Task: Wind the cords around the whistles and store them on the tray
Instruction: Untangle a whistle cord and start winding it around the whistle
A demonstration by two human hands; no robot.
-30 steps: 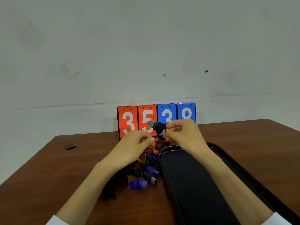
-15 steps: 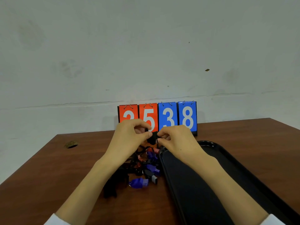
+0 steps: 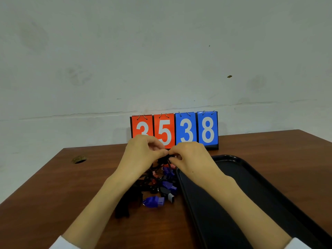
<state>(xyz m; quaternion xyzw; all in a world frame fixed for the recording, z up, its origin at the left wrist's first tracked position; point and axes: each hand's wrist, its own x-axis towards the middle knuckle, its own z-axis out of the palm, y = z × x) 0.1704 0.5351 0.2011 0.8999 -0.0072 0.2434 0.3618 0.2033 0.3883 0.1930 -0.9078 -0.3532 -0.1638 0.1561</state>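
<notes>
My left hand and my right hand meet above the pile, their fingertips pinching one black whistle with its cord; most of it is hidden by my fingers. Below them a pile of whistles in purple, red and black lies tangled with black cords on the table. A purple whistle and a black whistle lie at the near edge of the pile. The black tray stands right of the pile, its rim beside it.
A flip scoreboard reading 3538 stands at the back of the brown table, against the wall. A cable hole is at the table's far left.
Both hands have come down from in front of the scoreboard toward the pile, closing together on the black whistle, which now shows much less between my fingers.
</notes>
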